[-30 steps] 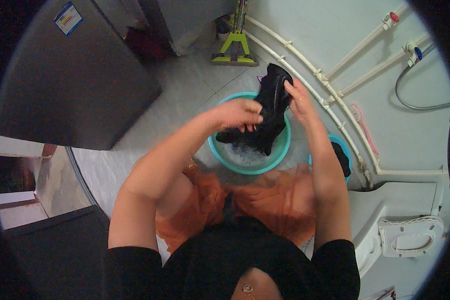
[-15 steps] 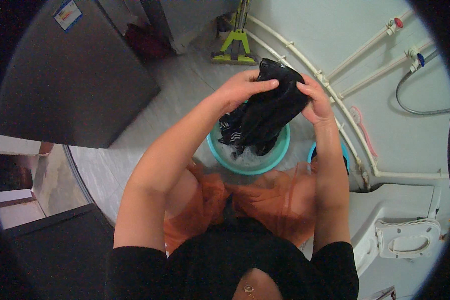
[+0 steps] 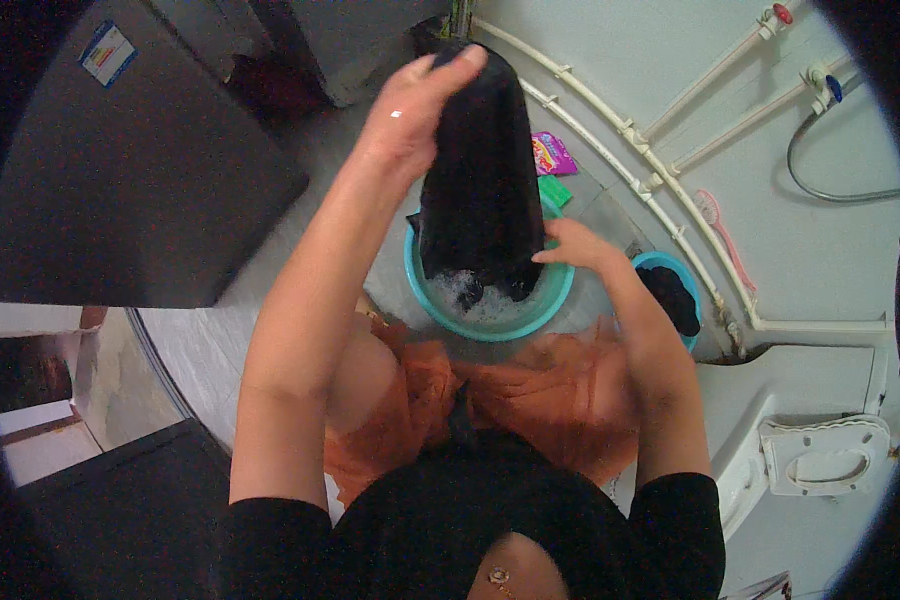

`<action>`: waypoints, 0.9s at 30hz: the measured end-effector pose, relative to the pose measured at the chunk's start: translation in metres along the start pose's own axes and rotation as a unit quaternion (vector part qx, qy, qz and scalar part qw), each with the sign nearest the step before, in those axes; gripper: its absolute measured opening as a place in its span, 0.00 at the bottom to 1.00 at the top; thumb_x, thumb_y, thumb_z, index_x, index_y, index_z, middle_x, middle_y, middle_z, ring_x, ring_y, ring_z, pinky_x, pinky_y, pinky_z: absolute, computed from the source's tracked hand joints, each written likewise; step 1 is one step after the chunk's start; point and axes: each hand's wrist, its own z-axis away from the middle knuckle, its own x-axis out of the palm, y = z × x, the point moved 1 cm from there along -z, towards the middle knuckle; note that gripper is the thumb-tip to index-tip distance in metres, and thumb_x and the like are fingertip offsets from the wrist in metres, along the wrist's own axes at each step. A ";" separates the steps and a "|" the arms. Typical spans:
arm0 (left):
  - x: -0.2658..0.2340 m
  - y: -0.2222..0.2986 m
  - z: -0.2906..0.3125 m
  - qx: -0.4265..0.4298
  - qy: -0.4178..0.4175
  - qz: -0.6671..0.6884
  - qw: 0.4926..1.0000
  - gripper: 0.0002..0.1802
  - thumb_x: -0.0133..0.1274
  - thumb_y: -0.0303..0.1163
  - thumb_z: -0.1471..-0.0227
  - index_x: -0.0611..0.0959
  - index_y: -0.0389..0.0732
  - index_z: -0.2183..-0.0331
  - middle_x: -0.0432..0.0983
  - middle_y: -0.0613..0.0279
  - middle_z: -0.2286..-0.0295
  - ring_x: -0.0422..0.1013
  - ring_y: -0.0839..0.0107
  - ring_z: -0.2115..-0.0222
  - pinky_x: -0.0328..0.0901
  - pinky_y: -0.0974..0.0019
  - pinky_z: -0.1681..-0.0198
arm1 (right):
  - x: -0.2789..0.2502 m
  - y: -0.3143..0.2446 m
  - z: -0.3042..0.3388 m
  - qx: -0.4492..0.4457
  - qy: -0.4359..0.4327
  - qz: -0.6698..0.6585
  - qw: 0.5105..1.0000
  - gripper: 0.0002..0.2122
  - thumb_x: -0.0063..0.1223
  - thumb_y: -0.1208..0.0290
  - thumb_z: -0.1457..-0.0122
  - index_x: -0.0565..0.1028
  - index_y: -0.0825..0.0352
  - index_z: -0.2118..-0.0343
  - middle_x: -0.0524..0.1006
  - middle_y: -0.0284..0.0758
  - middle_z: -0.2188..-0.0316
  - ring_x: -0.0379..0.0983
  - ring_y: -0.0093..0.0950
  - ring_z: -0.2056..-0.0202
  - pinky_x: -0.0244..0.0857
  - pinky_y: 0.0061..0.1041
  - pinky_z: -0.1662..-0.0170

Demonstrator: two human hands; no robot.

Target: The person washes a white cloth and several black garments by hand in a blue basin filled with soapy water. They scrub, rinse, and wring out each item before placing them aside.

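A wet black garment (image 3: 480, 170) hangs stretched out over a turquoise basin (image 3: 500, 334), its lower end down at the sudsy water (image 3: 492, 304). My left hand (image 3: 405, 115) is closed on the garment's upper end, thumb lying across the front. At the basin's right side, my right hand (image 3: 575, 245) has thumb and fingers apart, the tips at the garment's right edge. I cannot make out whether they touch it. More dark cloth shows at the basin's left rim, mostly hidden behind the hanging garment.
A smaller blue basin (image 3: 692, 285) with black cloth (image 3: 668, 300) stands to the right. Beyond the large basin lie a purple packet (image 3: 553, 154) and a green item (image 3: 553, 191). White pipes (image 3: 660, 190) and a pink brush (image 3: 725, 240) line the wall; a grey cabinet-like block (image 3: 140, 170) stands left.
My left hand has risen away from me and pulled the garment up lengthwise. My right hand has let go of its upper end and come down to its lower right edge.
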 end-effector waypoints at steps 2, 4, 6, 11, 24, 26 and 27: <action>-0.013 0.006 -0.008 0.015 0.027 0.034 0.999 0.15 0.60 0.38 0.50 0.79 0.37 0.65 0.79 0.61 0.69 0.75 0.69 0.69 0.70 0.66 0.62 | 0.013 0.026 0.008 0.022 -0.002 0.055 0.998 0.17 0.59 0.58 0.47 0.75 0.67 0.61 0.77 0.35 0.68 0.73 0.26 0.63 0.66 0.32 0.58; -0.032 0.008 -0.019 0.009 0.083 0.060 0.995 0.14 0.59 0.38 0.49 0.79 0.38 0.66 0.79 0.59 0.69 0.76 0.66 0.69 0.70 0.62 0.61 | 0.012 0.048 0.012 0.129 0.135 -0.094 0.978 0.16 0.56 0.57 0.45 0.75 0.65 0.61 0.77 0.35 0.67 0.73 0.27 0.62 0.66 0.34 0.59; -0.052 0.013 -0.021 0.001 0.097 0.098 0.990 0.13 0.57 0.38 0.48 0.81 0.37 0.66 0.80 0.58 0.68 0.76 0.65 0.67 0.70 0.60 0.58 | -0.005 0.037 0.008 0.199 0.228 -0.255 0.918 0.18 0.50 0.57 0.40 0.73 0.67 0.57 0.76 0.37 0.60 0.72 0.31 0.57 0.64 0.35 0.53; -0.048 0.006 -0.019 -0.029 0.113 0.121 0.986 0.12 0.55 0.38 0.46 0.82 0.38 0.65 0.80 0.58 0.66 0.75 0.65 0.64 0.68 0.60 0.55 | -0.089 -0.036 0.023 0.011 0.291 -0.748 0.596 0.19 0.43 0.58 0.35 0.72 0.71 0.55 0.74 0.41 0.52 0.71 0.35 0.52 0.63 0.38 0.46; -0.014 -0.041 -0.010 -0.111 0.011 -0.035 0.993 0.15 0.57 0.41 0.48 0.78 0.39 0.67 0.76 0.64 0.68 0.71 0.69 0.67 0.65 0.61 0.61 | -0.065 -0.056 0.009 0.099 0.215 -0.452 0.860 0.27 0.52 0.54 0.41 0.68 0.72 0.48 0.73 0.43 0.51 0.70 0.32 0.50 0.63 0.34 0.45; -0.001 -0.045 0.002 -0.131 0.041 -0.050 0.989 0.13 0.56 0.41 0.46 0.77 0.40 0.68 0.74 0.65 0.72 0.70 0.71 0.70 0.65 0.64 0.69 | -0.046 -0.080 0.013 0.069 0.219 -0.125 0.965 0.35 0.60 0.50 0.50 0.65 0.73 0.45 0.72 0.46 0.51 0.69 0.35 0.49 0.61 0.34 0.46; 0.003 -0.055 0.001 -0.135 0.012 0.009 0.991 0.13 0.55 0.41 0.46 0.77 0.41 0.67 0.74 0.64 0.72 0.69 0.71 0.70 0.64 0.67 0.70 | -0.041 -0.090 0.014 0.045 0.233 -0.123 0.964 0.34 0.60 0.51 0.49 0.66 0.72 0.46 0.72 0.46 0.51 0.69 0.36 0.49 0.60 0.34 0.46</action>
